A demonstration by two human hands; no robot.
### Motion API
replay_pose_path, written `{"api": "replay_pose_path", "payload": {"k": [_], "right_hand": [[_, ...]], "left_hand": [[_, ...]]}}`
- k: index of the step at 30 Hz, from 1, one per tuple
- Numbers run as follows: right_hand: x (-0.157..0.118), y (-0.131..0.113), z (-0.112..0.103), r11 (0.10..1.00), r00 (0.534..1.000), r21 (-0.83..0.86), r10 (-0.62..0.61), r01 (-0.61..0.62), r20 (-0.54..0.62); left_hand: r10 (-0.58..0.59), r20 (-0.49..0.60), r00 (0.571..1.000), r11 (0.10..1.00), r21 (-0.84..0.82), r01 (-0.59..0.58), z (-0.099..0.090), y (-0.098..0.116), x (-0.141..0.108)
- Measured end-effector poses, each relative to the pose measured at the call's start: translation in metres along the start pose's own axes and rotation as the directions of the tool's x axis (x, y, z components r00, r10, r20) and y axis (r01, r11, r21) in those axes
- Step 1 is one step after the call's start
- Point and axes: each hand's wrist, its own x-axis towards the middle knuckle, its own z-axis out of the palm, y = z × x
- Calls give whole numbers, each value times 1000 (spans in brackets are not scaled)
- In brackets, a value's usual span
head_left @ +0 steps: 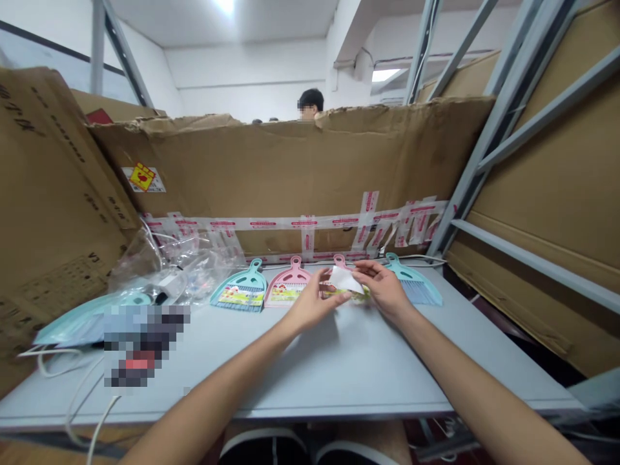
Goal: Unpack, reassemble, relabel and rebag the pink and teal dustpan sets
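My right hand (385, 287) pinches the right edge of a small white piece of paper or card (345, 279). At its left side is my left hand (312, 302), thumb and fingers apart; whether they touch the paper is unclear. Behind the paper lies a pink dustpan (340, 260), mostly hidden by the paper and my hands. To the left are another pink dustpan (294, 274) and a light-blue dustpan (254, 276), each with a brush and a colourful printed label. Right of my hands is a blue dustpan (400, 268) with its brush (421, 290), showing no label.
Crumpled clear plastic bags (194, 271) and another blue dustpan (72, 323) lie at the left of the grey table (349, 368), beside white cables (80, 400). A taped cardboard wall (290, 168) closes the back; a metal frame (465, 174) stands right. Beyond, a person's head (312, 100) shows.
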Motion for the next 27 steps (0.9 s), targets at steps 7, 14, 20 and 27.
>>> {"api": "replay_pose_path", "payload": {"k": [7, 14, 20, 27], "right_hand": [[-10, 0, 12, 952, 983, 245, 175, -184, 57], [-20, 6, 28, 949, 964, 184, 233, -255, 129], [-16, 6, 20, 954, 957, 137, 245, -267, 156], [-17, 2, 10, 958, 944, 50, 266, -281, 196]], "left_hand": [[210, 124, 970, 976, 29, -215, 12, -21, -11], [50, 111, 993, 974, -224, -24, 3, -22, -15], [10, -126, 992, 972, -231, -39, -3, -28, -9], [-133, -148, 980, 882, -469, 49, -4, -27, -5]]}}
